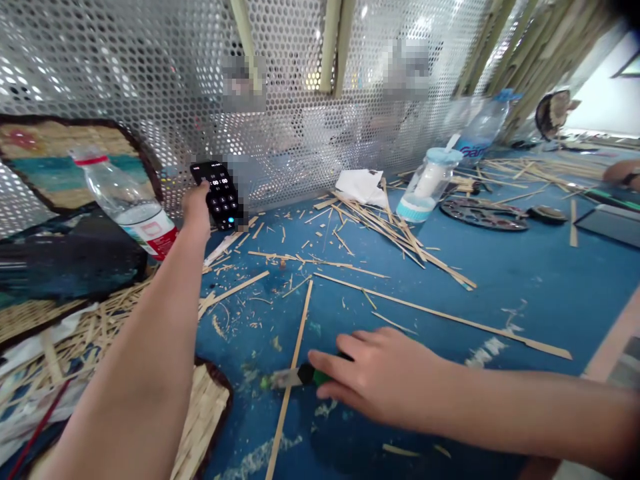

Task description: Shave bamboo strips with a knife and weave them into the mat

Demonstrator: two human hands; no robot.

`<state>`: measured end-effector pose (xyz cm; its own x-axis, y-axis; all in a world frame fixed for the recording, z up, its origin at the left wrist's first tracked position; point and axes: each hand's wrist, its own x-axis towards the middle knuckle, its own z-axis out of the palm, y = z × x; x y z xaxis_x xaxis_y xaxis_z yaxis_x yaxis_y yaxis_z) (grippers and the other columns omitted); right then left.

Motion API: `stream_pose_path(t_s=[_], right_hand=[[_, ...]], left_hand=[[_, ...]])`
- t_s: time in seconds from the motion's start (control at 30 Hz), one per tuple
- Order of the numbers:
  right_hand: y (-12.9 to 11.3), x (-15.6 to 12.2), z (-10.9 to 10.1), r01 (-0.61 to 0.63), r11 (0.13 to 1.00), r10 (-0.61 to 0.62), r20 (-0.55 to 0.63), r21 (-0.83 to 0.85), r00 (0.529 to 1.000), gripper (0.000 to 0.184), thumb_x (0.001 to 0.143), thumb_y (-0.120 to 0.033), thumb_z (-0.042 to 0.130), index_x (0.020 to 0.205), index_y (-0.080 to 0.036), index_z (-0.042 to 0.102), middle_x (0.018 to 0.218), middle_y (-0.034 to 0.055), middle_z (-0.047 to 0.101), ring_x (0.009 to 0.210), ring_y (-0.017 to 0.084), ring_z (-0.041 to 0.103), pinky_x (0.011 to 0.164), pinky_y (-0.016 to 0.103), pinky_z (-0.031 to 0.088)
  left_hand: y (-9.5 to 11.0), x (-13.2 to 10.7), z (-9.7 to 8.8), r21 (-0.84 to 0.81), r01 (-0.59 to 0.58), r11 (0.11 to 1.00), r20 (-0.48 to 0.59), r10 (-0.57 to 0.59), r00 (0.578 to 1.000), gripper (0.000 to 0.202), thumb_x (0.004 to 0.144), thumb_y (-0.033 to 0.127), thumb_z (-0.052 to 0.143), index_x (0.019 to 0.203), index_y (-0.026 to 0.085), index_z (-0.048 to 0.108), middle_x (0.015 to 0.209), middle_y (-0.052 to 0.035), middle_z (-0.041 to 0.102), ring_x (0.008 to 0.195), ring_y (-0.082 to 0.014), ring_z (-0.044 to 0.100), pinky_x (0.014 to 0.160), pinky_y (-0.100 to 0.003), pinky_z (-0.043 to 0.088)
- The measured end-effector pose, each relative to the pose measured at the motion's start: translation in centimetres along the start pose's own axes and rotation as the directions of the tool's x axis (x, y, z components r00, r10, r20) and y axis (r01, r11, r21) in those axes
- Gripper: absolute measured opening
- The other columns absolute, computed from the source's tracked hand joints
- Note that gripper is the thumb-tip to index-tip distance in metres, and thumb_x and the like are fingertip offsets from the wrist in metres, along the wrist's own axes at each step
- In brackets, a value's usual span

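My left hand (197,208) reaches to the far side of the table, at the left edge of a black smartphone (219,197). One digit lies over the lit screen, which shows a timer with zeros; the other fingers are mostly hidden. The phone stands tilted in front of the perforated panel. Closer to me, my right hand (367,373) is closed around the green and black handle of a knife (287,378). Its short, blurred blade points left and crosses a thin bamboo strip (301,327) lying on the blue table (380,293).
A plastic bottle (131,212) leans at left beside painted woven panels (55,157). Bamboo strips (400,230) lie in a pile near a lidded cup (427,187). Further right are a paint palette (483,215), a large bottle (483,130) and another person's hand (620,173). The perforated metal panel (295,140) bounds the back.
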<state>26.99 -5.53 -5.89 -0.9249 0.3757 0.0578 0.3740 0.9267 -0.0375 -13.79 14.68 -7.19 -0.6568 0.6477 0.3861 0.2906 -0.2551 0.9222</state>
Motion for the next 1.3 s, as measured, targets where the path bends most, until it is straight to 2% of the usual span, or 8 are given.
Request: stream_pose_path(t_s=[0.2, 0.37, 0.53, 0.77, 1.0, 1.13, 1.2, 1.3], right_hand=[[2.3, 1.0, 0.0, -0.216, 0.968, 0.216, -0.016, -0.131, 0.976, 0.043, 0.102, -0.045, 0.027, 0.124, -0.025, 0.058, 0.085, 0.0042, 0.067, 0.065, 0.017, 0.064, 0.05, 0.026, 0.027], [0.9, 0.5, -0.1, -0.038, 0.999, 0.038, 0.02, 0.004, 0.999, 0.041, 0.101, -0.049, 0.03, 0.12, -0.028, 0.059, 0.079, 0.0004, 0.066, 0.064, 0.015, 0.064, 0.049, 0.028, 0.029], [2.2, 1.0, 0.0, -0.182, 0.983, 0.182, 0.006, -0.04, 0.983, 0.044, 0.102, -0.047, 0.025, 0.123, -0.026, 0.059, 0.085, 0.0022, 0.068, 0.068, 0.016, 0.065, 0.048, 0.027, 0.029], [1.5, 0.7, 0.2, -0.068, 0.998, 0.067, 0.047, 0.014, 0.997, 0.043, 0.102, -0.05, 0.025, 0.123, -0.029, 0.056, 0.082, 0.0, 0.066, 0.066, 0.016, 0.064, 0.05, 0.026, 0.032], [3.1, 1.3, -0.1, -0.28, 0.938, 0.278, -0.041, -0.203, 0.96, 0.042, 0.102, -0.046, 0.027, 0.12, -0.025, 0.059, 0.086, 0.004, 0.068, 0.07, 0.021, 0.066, 0.05, 0.028, 0.031], [1.1, 0.7, -0.1, -0.121, 0.984, 0.12, -0.013, -0.132, 0.993, 0.042, 0.101, -0.048, 0.028, 0.121, -0.026, 0.058, 0.082, 0.0025, 0.067, 0.066, 0.018, 0.065, 0.049, 0.029, 0.031], [1.0, 0.7, 0.0, -0.1, 0.989, 0.102, 0.007, -0.106, 0.995, 0.043, 0.101, -0.049, 0.028, 0.121, -0.026, 0.059, 0.081, 0.0024, 0.066, 0.064, 0.016, 0.064, 0.049, 0.028, 0.031], [2.5, 1.2, 0.0, -0.258, 0.95, 0.26, -0.01, -0.178, 0.965, 0.043, 0.102, -0.046, 0.028, 0.121, -0.025, 0.059, 0.084, 0.0043, 0.068, 0.066, 0.018, 0.066, 0.05, 0.027, 0.033]], left_hand=[[0.5, -0.7, 0.9, 0.012, 0.002, 1.0, -0.003, -0.002, 1.0, 0.029, 0.091, 0.032, 0.061, 0.113, 0.014, 0.06, 0.108, -0.0082, 0.064, 0.091, -0.0211, 0.064, 0.08, -0.041, 0.055], [0.3, -0.8, 0.5, 0.057, -0.009, 0.998, -0.015, 0.009, 1.0, 0.028, 0.09, 0.03, 0.063, 0.113, 0.014, 0.06, 0.112, -0.0087, 0.063, 0.097, -0.023, 0.063, 0.085, -0.044, 0.053], [0.3, -1.0, 0.2, 0.054, 0.013, 0.998, 0.026, -0.014, 1.0, 0.028, 0.091, 0.031, 0.061, 0.112, 0.014, 0.06, 0.107, -0.0079, 0.064, 0.091, -0.021, 0.064, 0.08, -0.041, 0.055], [0.6, -1.1, 0.7, 0.051, -0.016, 0.999, 0.001, 0.016, 1.0, 0.027, 0.09, 0.03, 0.062, 0.112, 0.014, 0.061, 0.109, -0.0082, 0.064, 0.095, -0.0221, 0.064, 0.083, -0.043, 0.054], [0.7, -1.4, 0.4, 0.087, -0.024, 0.996, -0.024, 0.026, 0.999, 0.026, 0.09, 0.031, 0.062, 0.11, 0.014, 0.061, 0.108, -0.0081, 0.064, 0.095, -0.0221, 0.063, 0.083, -0.043, 0.054], [0.7, -1.8, 0.4, 0.071, -0.016, 0.997, -0.023, 0.018, 1.0, 0.026, 0.091, 0.031, 0.062, 0.11, 0.014, 0.061, 0.107, -0.0079, 0.064, 0.092, -0.0214, 0.064, 0.081, -0.042, 0.055], [0.8, -2.0, 0.7, 0.058, -0.01, 0.998, -0.022, 0.011, 1.0, 0.027, 0.091, 0.03, 0.061, 0.113, 0.014, 0.06, 0.108, -0.008, 0.064, 0.092, -0.0211, 0.064, 0.08, -0.041, 0.055], [0.9, -2.1, 1.0, 0.055, -0.005, 0.998, -0.039, 0.007, 0.999, 0.028, 0.091, 0.03, 0.061, 0.114, 0.014, 0.06, 0.109, -0.0082, 0.064, 0.094, -0.0217, 0.064, 0.081, -0.042, 0.055]])
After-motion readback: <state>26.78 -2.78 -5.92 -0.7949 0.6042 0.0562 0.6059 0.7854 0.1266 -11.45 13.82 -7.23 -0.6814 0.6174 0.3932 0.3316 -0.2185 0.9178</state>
